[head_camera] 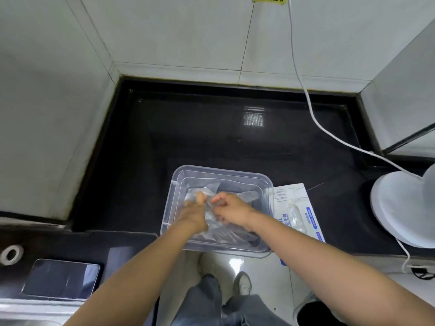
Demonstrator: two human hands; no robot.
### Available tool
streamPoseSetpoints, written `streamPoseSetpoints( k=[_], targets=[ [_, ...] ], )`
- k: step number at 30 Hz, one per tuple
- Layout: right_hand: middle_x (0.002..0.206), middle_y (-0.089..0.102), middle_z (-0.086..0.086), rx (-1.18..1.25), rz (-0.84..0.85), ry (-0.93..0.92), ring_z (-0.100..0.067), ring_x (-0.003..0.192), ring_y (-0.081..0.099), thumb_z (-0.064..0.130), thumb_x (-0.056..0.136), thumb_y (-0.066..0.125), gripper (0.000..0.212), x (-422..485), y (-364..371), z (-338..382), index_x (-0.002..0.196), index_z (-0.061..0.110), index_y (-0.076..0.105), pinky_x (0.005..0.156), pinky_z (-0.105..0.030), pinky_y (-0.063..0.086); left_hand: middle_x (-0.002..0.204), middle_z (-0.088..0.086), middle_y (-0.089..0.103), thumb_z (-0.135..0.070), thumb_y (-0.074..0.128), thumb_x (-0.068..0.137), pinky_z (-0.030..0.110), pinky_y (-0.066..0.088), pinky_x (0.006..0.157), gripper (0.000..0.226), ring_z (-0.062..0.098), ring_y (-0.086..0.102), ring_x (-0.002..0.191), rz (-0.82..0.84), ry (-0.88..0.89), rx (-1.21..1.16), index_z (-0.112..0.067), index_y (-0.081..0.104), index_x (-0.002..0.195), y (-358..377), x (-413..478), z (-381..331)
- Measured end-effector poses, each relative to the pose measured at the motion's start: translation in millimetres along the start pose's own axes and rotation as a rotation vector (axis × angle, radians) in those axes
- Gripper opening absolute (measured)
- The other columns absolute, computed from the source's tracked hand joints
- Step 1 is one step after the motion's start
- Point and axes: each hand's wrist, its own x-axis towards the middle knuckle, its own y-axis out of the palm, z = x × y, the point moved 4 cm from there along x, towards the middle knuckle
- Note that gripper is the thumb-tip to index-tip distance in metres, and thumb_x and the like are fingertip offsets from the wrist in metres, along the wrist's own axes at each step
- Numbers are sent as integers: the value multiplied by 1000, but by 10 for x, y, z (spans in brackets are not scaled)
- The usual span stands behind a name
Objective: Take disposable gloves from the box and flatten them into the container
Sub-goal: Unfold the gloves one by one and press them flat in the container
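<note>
I see one rectangular clear plastic container point(221, 175) with rounded corners at the front edge of a glossy black worktop point(188, 137). One flat white-and-blue cardboard glove box point(297, 209) lies just beside the container's right wall, a wisp of film poking from its slot.

Two bare hands reach into the container, forearms converging from the bottom of the view. My left hand point(193, 214) has its fingers curled and thumb raised, and my right hand point(231, 208) is knuckles-up with fingertips bent inward. Both pinch the same crumpled transparent film glove point(211, 218), held low over the middle of the container. Beneath it lies a layer of flattened film gloves point(226, 236), thin, wrinkled and overlapping, so I cannot count them.

Elsewhere on the worktop there is one dark phone point(61, 280) and one roll of tape point(11, 253) near the front left corner. At the right edge is one round white fan base point(397, 208), with a white cable point(313, 114) running up the tiled wall.
</note>
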Motion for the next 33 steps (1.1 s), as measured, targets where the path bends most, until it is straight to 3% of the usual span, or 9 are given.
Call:
streamPoseSetpoints(
  k=[2,7,13,15,18,22,25,28,33],
  targets=[
    [97,61,-4,104,45,152,-18,86,60,20,97,53,38,-7,57,-79,134,19,45,91,-39,55,136,13,33,-12,76,77,29,50,78,80,30,53,112,-5,-3,26,-22,21,135,14,-5,-3],
    [132,54,-12,-109,-12,243,-32,117,58,32,101,47,57,-208,-102,-38,151,17,26,96,-43,53,155,10,17,-10,78,75,40,53,91,114,34,49,124,6,-47,-65,-33,-4,152,55,25,31],
    [150,36,-16,-340,-16,249,-30,121,56,33,99,50,78,-142,-135,-44,156,13,2,96,-33,50,151,16,21,-9,80,72,41,55,88,128,34,52,119,21,-85,10,-41,-18,148,53,0,26],
    [141,47,-15,-364,-15,244,-29,104,64,33,96,52,82,-123,-149,-65,157,17,0,86,-34,57,147,16,27,-10,77,74,38,56,82,127,33,56,112,34,-82,-13,-39,-22,148,24,-43,25],
    [125,58,-10,-198,12,65,-25,97,66,29,94,57,75,-275,-252,9,155,23,14,85,-39,59,122,12,51,-17,67,83,34,53,71,98,27,61,97,-69,-42,-55,-22,-4,151,-111,-164,-15],
    [86,67,-8,142,-131,-293,-15,69,63,8,97,54,22,-854,-801,154,118,8,60,63,-21,54,104,10,63,-24,55,94,35,45,67,46,27,62,89,-391,105,-121,-11,33,132,-323,-497,-261],
    [70,65,-2,128,-431,-263,-13,61,58,7,93,57,14,-981,-1300,-255,90,9,71,56,-19,49,83,7,64,-23,55,94,36,49,70,26,27,63,81,-497,274,-225,-16,49,119,-349,-787,-688],
    [83,70,1,-135,-521,-114,-18,80,64,11,90,61,13,-948,-1432,-818,88,16,73,76,-31,53,66,-1,57,-22,53,93,33,44,69,10,26,60,76,-438,425,-249,-19,55,103,-210,-1044,-1274],
    [94,57,1,-513,-431,-16,-24,89,60,13,91,51,18,-945,-1075,-1321,81,25,60,72,-31,44,106,14,65,-19,48,94,37,46,81,24,33,60,99,-195,515,-140,-11,50,117,336,-1211,-2000]
  ],
)
